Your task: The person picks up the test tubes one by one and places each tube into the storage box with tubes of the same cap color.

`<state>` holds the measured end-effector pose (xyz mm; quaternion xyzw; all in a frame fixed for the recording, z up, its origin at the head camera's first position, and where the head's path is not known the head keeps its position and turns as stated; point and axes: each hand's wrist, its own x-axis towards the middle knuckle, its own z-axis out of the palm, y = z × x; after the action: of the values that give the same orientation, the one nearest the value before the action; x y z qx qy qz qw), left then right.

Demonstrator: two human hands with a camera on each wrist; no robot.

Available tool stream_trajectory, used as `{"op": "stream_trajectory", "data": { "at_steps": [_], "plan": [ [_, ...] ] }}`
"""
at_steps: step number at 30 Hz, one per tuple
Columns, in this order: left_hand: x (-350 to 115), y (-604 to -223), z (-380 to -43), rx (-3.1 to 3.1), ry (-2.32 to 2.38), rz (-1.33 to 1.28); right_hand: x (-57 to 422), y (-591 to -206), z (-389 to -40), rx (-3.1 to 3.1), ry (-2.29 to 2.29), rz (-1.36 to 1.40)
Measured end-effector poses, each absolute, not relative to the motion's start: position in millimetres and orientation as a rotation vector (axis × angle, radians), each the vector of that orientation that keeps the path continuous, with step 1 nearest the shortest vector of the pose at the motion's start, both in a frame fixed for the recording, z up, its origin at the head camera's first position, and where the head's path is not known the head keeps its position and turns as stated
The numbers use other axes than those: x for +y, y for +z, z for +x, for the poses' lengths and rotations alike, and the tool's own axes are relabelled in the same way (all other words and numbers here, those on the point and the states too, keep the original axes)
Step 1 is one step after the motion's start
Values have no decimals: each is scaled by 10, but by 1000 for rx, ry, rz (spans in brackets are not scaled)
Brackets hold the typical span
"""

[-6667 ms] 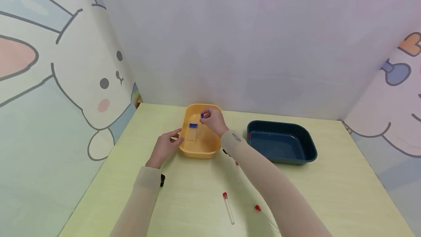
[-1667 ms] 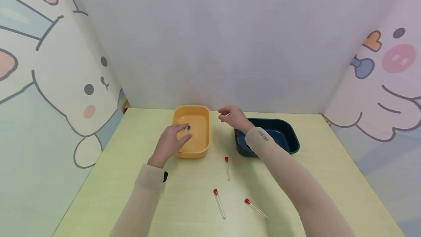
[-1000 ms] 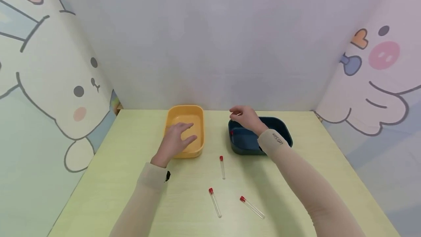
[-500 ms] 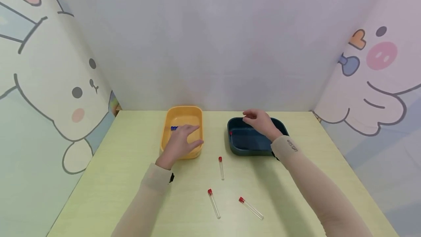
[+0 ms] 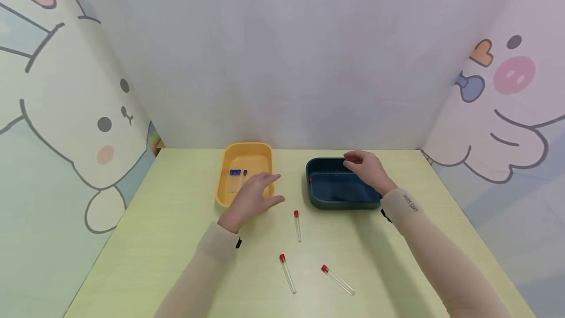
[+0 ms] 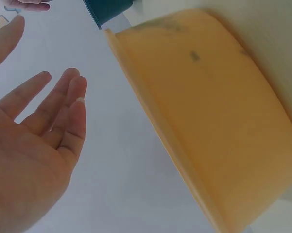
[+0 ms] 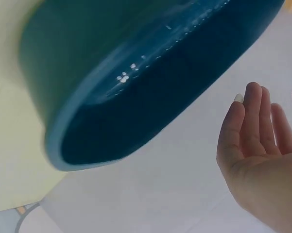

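Observation:
My left hand [image 5: 256, 195] hovers over the right front of the yellow tray [image 5: 251, 151], fingers and thumb spread with nothing between them. Inside that tray lie several test tubes with blue caps [image 5: 235, 172], in a row; one [image 5: 244, 172] sits slightly apart. Over the back right of the dark blue bin [image 5: 342, 190] is my right hand [image 5: 368, 168], its fingers relaxed and holding nothing. The right wrist view shows this palm [image 7: 267, 170] beside the bin's rim. A red cap [image 5: 310, 179] shows at the bin's left inner wall.
Three red-capped test tubes lie on the table: one [image 5: 297, 227] in front of the gap between the containers, another [image 5: 288, 274] nearer, and a third [image 5: 338, 279] to its right. A pale curtain [image 5: 282, 63] hangs behind the table.
Earlier my right hand held a blue-capped test tube over the yellow tray; it has let go and moved right over the bin. My left hand has left the tray's left rim and shifted right.

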<state>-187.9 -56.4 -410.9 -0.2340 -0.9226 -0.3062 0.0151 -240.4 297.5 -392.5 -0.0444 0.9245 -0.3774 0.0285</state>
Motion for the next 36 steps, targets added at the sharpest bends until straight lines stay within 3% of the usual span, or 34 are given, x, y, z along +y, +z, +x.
{"op": "stream_trajectory", "data": {
  "at_steps": [24, 36],
  "plan": [
    [-191, -4362, -1663, -2976, -873, -906, 3504, -4183, -2210, 2992, -1018, -33],
    [-73, -4523, -1678, -3139, -797, -832, 3620, -4287, -2164, 3181, -922, -10]
  ]
}}
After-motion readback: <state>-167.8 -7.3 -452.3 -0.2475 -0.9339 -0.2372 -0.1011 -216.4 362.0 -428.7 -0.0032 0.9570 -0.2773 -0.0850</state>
